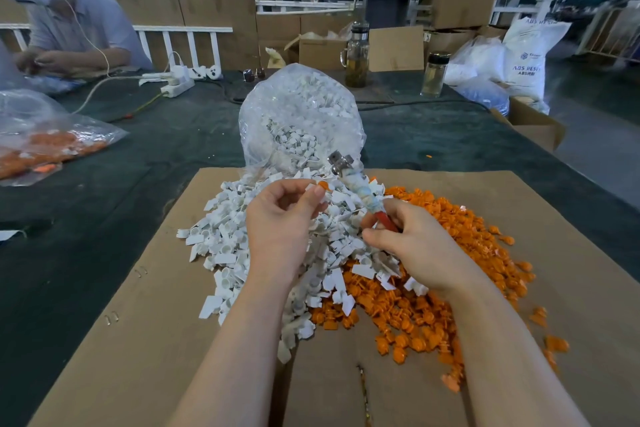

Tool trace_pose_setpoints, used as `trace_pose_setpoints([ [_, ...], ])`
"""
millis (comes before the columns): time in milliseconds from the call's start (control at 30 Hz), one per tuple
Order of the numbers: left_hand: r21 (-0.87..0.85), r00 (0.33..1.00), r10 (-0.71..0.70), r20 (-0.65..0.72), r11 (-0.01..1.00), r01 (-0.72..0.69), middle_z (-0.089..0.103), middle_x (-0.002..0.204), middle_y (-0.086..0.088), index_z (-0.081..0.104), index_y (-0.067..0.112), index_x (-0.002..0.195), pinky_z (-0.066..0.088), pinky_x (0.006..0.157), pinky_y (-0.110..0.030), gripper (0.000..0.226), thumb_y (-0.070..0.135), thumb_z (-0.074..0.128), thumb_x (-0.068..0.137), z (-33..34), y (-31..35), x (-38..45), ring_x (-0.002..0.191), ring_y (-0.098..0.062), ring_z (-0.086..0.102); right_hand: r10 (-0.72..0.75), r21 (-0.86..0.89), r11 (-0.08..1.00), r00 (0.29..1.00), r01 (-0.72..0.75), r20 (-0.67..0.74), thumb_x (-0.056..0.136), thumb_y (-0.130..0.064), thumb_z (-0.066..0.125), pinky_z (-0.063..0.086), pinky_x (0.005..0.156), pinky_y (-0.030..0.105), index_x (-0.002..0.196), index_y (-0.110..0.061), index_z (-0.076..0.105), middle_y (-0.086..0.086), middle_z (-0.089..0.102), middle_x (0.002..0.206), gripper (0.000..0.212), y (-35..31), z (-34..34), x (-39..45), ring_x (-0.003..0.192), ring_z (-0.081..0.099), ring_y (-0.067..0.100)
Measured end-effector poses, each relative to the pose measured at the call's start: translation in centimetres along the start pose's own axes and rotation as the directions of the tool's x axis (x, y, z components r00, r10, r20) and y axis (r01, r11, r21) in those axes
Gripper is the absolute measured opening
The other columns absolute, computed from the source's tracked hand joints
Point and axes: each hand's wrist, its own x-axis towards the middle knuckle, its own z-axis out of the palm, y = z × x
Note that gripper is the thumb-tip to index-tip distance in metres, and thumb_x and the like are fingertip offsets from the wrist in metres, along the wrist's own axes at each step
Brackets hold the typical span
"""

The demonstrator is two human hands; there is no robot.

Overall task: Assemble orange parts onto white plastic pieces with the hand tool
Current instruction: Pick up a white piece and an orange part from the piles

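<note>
two bare forearms reach forward over a flattened cardboard sheet [485, 374] laid on a dark green table [433, 135]. left hand [280, 218], fingers curled, pinches a white plastic piece [313, 189] with an orange part [323, 185] seated at its top, held above the heap. right hand [412, 246], fingers curled, grips the red handle of the hand tool [360, 198], whose wrapped shaft rises to a metal head just right of the pinched piece; tool and piece are near, not touching. beneath the hands: a pile of loose white pieces [225, 246] at left, spilling from a clear bag of white pieces [301, 114]; a pile of loose orange parts [450, 270] at right; the two piles meet in the middle. judged progress: one pair appears set together and awaits pressing; no separate heap of finished assemblies can be told apart, and both piles are large, so most work is left. far left: a second person's hands [38, 61] and a bag of orange parts [45, 149].
</note>
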Motion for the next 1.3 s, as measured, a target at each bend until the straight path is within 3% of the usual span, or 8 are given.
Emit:
trace_pose_setpoints([
  [233,0.171,1.000,0.030,0.005,0.985,-0.030,0.074,0.069,0.004,0.071,0.020,0.080,0.058,0.067,-0.023,0.010,0.015,0.080,0.082,0.4,-0.3,-0.2,0.069,-0.013,0.072,-0.150,-0.082,0.988,0.956,0.134,-0.254,0.091,-0.027,0.065,0.043,0.054,0.024,0.085,-0.019,0.062,-0.002,0.058,0.069,0.011,-0.3,1.7,0.7,0.058,0.053,0.008],
  [400,0.292,0.996,0.073,0.054,0.953,-0.085,0.072,0.068,0.010,0.070,0.028,0.074,0.059,0.063,-0.024,0.017,0.017,0.080,0.082,1.1,-0.6,-0.8,0.066,-0.011,0.070,-0.214,-0.071,0.977,0.924,0.202,-0.318,0.090,-0.028,0.068,0.043,0.056,0.012,0.082,-0.035,0.057,-0.026,0.061,0.072,0.015,-0.7,2.7,1.0,0.065,0.057,-0.002],
  [667,0.309,0.993,0.089,0.077,0.945,-0.108,0.072,0.069,0.008,0.071,0.029,0.073,0.055,0.058,-0.021,0.018,0.016,0.078,0.083,1.3,-0.6,-1.0,0.065,-0.012,0.068,-0.213,-0.173,0.972,0.912,0.160,-0.351,0.090,-0.030,0.066,0.043,0.062,0.018,0.103,-0.022,0.063,-0.014,0.063,0.083,0.015,-0.3,2.8,1.4,0.075,0.060,0.003],
  [800,0.306,0.993,0.095,0.074,0.945,-0.114,0.072,0.071,0.013,0.070,0.031,0.074,0.058,0.062,-0.021,0.018,0.017,0.080,0.082,1.2,-0.9,-0.8,0.068,-0.008,0.069,-0.201,-0.163,0.975,0.908,0.150,-0.367,0.091,-0.032,0.064,0.037,0.050,0.012,0.089,-0.026,0.059,-0.012,0.057,0.067,0.008,-0.2,3.0,1.4,0.059,0.056,-0.001],
  [933,0.311,0.991,0.113,0.073,0.941,-0.130,0.072,0.072,0.014,0.069,0.031,0.075,0.057,0.063,-0.020,0.018,0.019,0.080,0.082,1.2,-1.0,-0.9,0.068,-0.006,0.069,-0.174,-0.133,0.982,0.928,0.137,-0.330,0.091,-0.032,0.065,0.039,0.048,0.013,0.084,-0.030,0.056,-0.012,0.056,0.065,0.011,-0.4,2.7,1.3,0.057,0.055,-0.001],
  [1100,0.178,0.996,0.094,0.000,0.980,-0.092,0.074,0.072,0.008,0.071,0.023,0.081,0.057,0.067,-0.022,0.010,0.016,0.076,0.085,-0.1,-0.5,0.1,0.071,-0.010,0.072,-0.115,-0.103,0.990,0.981,0.100,-0.158,0.090,-0.026,0.067,0.043,0.051,0.012,0.084,-0.028,0.055,-0.007,0.063,0.081,0.014,-0.2,1.3,0.8,0.065,0.060,0.001],
  [1233,0.011,0.996,0.086,-0.021,0.996,-0.086,0.073,0.069,0.005,0.070,0.014,0.084,0.053,0.065,-0.015,0.007,0.008,0.073,0.087,-1.0,-0.1,0.7,0.068,-0.010,0.071,-0.074,-0.198,0.978,0.996,0.063,-0.045,0.090,-0.029,0.066,0.047,0.067,0.026,0.089,-0.032,0.052,-0.007,0.064,0.093,0.014,-0.1,0.6,0.5,0.079,0.060,0.007],
  [1300,-0.021,0.995,0.098,-0.009,0.995,-0.098,0.073,0.070,0.005,0.070,0.014,0.085,0.053,0.065,-0.015,0.008,0.006,0.072,0.087,-1.1,0.0,0.8,0.068,-0.011,0.070,-0.073,-0.222,0.972,0.997,0.071,0.000,0.090,-0.029,0.066,0.042,0.064,0.027,0.086,-0.034,0.049,-0.009,0.060,0.087,0.018,-0.2,0.4,0.4,0.076,0.057,0.008],
])
